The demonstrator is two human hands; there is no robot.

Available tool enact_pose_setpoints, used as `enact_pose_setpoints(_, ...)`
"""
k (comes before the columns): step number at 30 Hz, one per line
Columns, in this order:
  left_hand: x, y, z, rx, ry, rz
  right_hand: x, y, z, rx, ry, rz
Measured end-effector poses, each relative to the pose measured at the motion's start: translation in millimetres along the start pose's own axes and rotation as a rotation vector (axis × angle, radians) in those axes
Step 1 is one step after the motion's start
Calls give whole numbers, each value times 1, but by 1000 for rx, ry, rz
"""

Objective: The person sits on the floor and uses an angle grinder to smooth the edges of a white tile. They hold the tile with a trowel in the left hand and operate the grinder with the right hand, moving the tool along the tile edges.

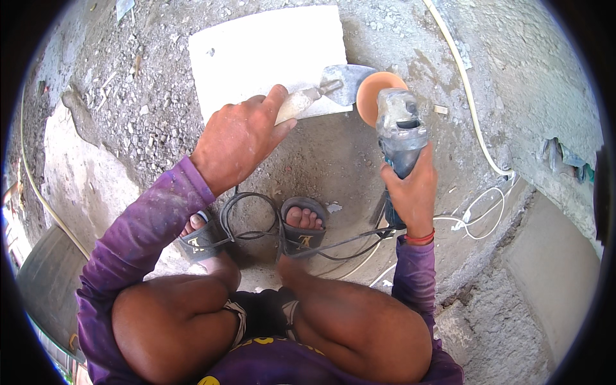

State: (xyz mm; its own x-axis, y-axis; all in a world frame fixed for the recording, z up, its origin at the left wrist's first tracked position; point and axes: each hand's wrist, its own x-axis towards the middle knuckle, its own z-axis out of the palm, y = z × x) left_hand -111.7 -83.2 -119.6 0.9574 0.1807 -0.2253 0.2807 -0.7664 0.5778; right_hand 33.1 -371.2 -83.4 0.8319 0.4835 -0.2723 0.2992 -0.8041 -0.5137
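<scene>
My left hand [240, 135] is closed round the pale, worn handle of a trowel [350, 82]. Its grey metal blade points right, partly over the lower right part of a white board [269, 54] on the ground. In my right hand [412, 186] is an angle grinder [401, 125], gripped by its dark blue body. The grinder's orange disc [378, 96] meets or overlaps the right end of the trowel blade; whether they touch, I cannot tell. A red band circles my right wrist. I see no sparks.
A black cord [256, 208] lies looped around my sandalled feet. A cream hose or cable [459, 61] runs along the right, near a thin white wire [481, 218]. Gravel [151, 106] covers the ground at the left. A rough wall [545, 70] stands at the right.
</scene>
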Motion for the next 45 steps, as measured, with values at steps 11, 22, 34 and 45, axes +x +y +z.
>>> enact_pose_setpoints(11, 0, -2, 2, 20, 6, 20, -1, 8, 10, 10, 10, -9)
enact_pose_setpoints(22, -1, -5, 3, 11, 15, 31, 2, 5, 2, -5, 37, -16)
enact_pose_setpoints(34, -1, -3, 1, -7, 5, 21, 2, 4, 9, 60, 27, 17)
enact_pose_setpoints(45, -1, -3, 1, 3, 18, 24, 1, 4, 6, -8, 20, -66)
